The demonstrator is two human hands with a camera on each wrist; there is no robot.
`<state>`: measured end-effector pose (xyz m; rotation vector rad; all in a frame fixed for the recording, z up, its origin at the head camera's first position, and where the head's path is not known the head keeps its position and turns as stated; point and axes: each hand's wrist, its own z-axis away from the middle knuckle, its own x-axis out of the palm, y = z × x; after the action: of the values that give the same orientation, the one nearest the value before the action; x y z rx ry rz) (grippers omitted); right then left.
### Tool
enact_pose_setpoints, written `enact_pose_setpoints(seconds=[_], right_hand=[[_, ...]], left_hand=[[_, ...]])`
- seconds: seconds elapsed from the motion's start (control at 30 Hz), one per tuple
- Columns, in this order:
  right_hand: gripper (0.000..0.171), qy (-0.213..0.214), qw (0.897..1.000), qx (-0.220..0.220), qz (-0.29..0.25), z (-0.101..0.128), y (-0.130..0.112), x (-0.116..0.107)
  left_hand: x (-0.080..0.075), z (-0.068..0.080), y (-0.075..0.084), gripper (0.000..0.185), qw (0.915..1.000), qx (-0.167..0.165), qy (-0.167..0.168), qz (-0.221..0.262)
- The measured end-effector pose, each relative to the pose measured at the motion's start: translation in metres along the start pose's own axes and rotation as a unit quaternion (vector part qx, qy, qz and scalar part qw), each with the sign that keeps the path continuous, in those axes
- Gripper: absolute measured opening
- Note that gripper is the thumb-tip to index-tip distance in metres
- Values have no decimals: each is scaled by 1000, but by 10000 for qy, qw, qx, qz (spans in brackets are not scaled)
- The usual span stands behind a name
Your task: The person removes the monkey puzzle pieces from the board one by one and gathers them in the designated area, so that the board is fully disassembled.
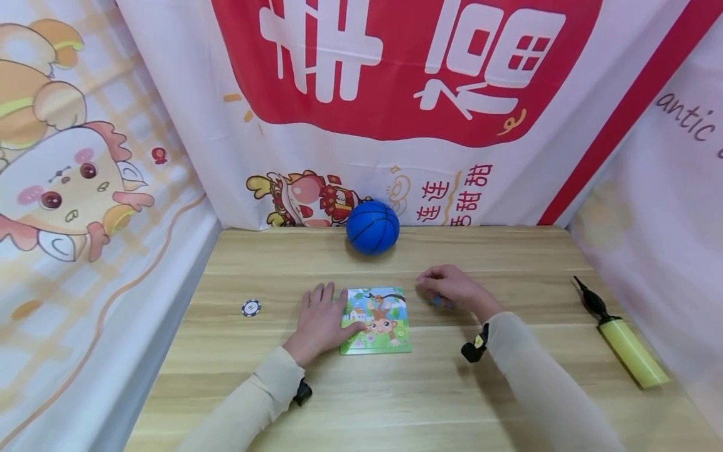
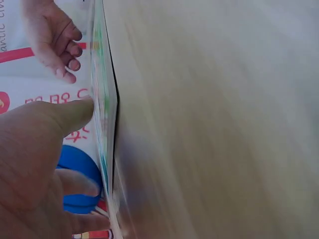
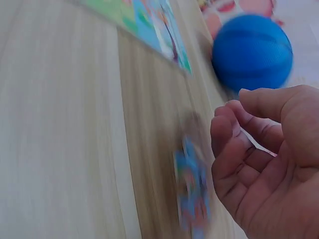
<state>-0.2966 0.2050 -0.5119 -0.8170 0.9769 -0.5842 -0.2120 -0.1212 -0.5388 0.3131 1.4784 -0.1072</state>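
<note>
A square jigsaw puzzle (image 1: 383, 323) with a monkey picture lies flat on the table. My left hand (image 1: 323, 317) rests at its left side with fingers spread and the thumb over the picture. In the left wrist view the puzzle (image 2: 103, 94) shows edge-on beside that thumb. To the right of the puzzle, my right hand (image 1: 454, 287) hovers with loosely curled fingers. Nothing shows between its thumb and fingertips in the right wrist view. Below it lie a few blue printed puzzle pieces (image 3: 192, 191), blurred and overlapping, partly hidden by the hand in the head view.
A blue ball (image 1: 373, 227) stands at the table's back edge against the printed curtain. Left of the puzzle lies a small poker chip (image 1: 251, 307). On the far right is a yellow hand pump (image 1: 629, 348) with a black nozzle. Fabric hangs on both sides.
</note>
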Motion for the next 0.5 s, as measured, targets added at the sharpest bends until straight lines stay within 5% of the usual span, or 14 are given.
enact_pose_setpoints(seconds=[0.2, 0.33, 0.5], right_hand=[[31, -356, 9953, -749, 500, -17, -37, 46], [27, -629, 9805, -1317, 1320, -28, -59, 76], [23, -837, 9654, -1472, 1985, -34, -78, 105]], left_hand=[[0, 2, -10, 94, 9997, 27, -227, -82], [-5, 4, -14, 93, 9995, 36, -269, -170], [-11, 11, -18, 93, 9995, 6, -237, -203]])
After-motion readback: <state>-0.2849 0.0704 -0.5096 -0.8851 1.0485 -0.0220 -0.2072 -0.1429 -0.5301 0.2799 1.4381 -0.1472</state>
